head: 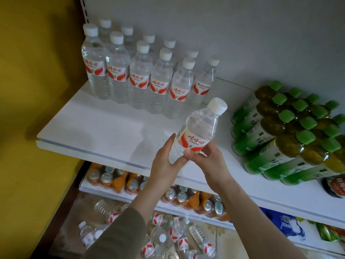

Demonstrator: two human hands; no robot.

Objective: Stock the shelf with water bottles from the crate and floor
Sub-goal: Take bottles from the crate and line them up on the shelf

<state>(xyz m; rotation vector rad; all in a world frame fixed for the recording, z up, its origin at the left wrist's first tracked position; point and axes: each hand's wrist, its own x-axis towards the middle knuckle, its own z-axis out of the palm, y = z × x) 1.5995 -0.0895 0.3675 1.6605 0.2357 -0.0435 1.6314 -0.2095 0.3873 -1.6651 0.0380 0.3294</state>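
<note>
White shelf (93, 128), grey back panel (242, 34), yellow wall (37, 71) on L. L hand (164, 161) & R hand (207, 161) grip bottle (197, 133), tilted over shelf front. Back L: water rows (140, 75); R: green bottles (289, 131); loose bottles (168, 234) on floor.

head view, looking down, near shelf (104, 131)

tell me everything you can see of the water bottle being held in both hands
The water bottle is clear plastic, looks full, and is closed with a white screw cap. A white label with red swirls and red characters wraps its middle. It is tilted, cap up and to the right, held above the front of the white shelf without resting on it. The left hand wraps its lower end, and the right hand grips it just below the label.
</note>
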